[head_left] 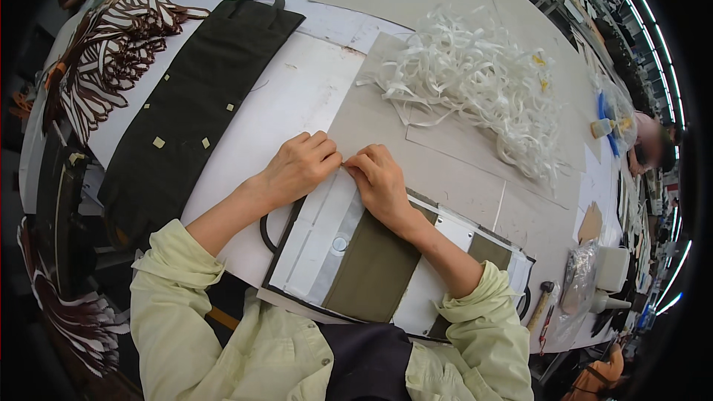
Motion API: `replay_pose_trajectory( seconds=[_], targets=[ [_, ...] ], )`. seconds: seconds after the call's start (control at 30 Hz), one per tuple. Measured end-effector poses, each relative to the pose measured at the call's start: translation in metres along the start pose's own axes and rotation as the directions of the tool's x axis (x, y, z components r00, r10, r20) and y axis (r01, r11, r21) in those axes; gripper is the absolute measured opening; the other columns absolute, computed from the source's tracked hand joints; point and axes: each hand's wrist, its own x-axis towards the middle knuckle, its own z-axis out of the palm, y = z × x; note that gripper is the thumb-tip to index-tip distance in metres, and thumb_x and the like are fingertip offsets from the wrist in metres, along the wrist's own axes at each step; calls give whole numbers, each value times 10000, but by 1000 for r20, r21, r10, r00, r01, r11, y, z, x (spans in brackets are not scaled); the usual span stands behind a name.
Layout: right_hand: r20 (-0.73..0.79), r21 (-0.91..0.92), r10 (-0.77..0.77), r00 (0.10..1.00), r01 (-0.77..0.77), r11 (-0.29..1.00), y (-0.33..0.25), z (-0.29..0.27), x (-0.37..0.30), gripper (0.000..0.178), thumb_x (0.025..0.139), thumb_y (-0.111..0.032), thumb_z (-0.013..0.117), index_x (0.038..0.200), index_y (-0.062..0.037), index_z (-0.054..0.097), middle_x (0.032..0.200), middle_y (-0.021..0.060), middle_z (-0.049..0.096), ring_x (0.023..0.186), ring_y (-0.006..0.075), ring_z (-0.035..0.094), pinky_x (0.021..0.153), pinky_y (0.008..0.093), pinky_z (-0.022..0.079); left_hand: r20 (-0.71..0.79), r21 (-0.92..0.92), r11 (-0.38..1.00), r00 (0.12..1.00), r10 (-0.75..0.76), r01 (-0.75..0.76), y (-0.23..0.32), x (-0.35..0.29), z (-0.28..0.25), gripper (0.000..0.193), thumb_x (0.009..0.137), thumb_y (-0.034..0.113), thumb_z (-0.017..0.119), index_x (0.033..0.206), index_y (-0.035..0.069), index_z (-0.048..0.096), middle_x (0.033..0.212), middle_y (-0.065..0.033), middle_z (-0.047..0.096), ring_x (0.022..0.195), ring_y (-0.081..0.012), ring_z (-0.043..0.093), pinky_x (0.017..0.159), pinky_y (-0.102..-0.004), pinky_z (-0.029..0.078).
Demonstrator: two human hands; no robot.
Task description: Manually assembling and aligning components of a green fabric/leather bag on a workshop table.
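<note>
Here we are at the desk point(323, 78), everything clocked from my fingertips. Biggest on top is the long dark panel point(197, 82), stretched out at 10 o'clock with its looped handle at the far end. At 2 o'clock, a tangle of white strips point(475, 82)! Down at 5 o'clock lies the white-and-olive panel point(375, 267), partly under my right forearm, the corner nearest my hands pointing up at them.

Now the hands: left hand point(303, 167) curled, its fingers drawn together; right hand point(379, 182) with thumb and forefinger pinched, the 2 sets of tips almost meeting. What's between them? Too small to tell. For this fine work I'd hold steady with the left, make only tiny moves with the right, and rest no forearm weight on that panel. Smallest of all, 5 pale squares point(159, 142) dot the dark panel; I'd keep my left sleeve off those.
</note>
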Motion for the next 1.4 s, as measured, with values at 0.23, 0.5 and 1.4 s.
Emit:
replay_pose_trajectory(
  seconds=[0.23, 0.5, 1.4],
  targets=[
    [-3, -13, -34, 999, 34, 999, 1, 1, -1, 157, 787, 73, 709, 904, -12, 648, 919, 102, 588, 874, 298, 588, 724, 410, 506, -9, -18, 1000, 1000, -6, 6, 2, 2, -1, 137, 764, 12, 704, 871, 39, 623, 865, -60, 613, 794, -220, 623, 648, -337, 525],
    [11, -34, -18, 1000, 19, 999, 0, -1, 0, 162, 793, 73, 680, 925, -17, 654, 912, 108, 579, 863, 302, 577, 730, 418, 497, 45, -26, 999, 998, -38, 39, 2, 2, -1, 163, 749, -2, 722, 872, 30, 620, 859, -64, 620, 772, -224, 634, 623, -342, 547],
    [97, -87, -126, 987, 134, 987, 5, -5, -1, 286, 669, 114, 646, 933, 8, 670, 931, 116, 570, 850, 287, 574, 694, 401, 522, 125, -154, 951, 960, -252, 270, 22, -19, -18, 359, 839, -58, 646, 1192, -13, 690, 1165, -93, 668, 1079, -252, 640, 795, -354, 607]
  ],
)
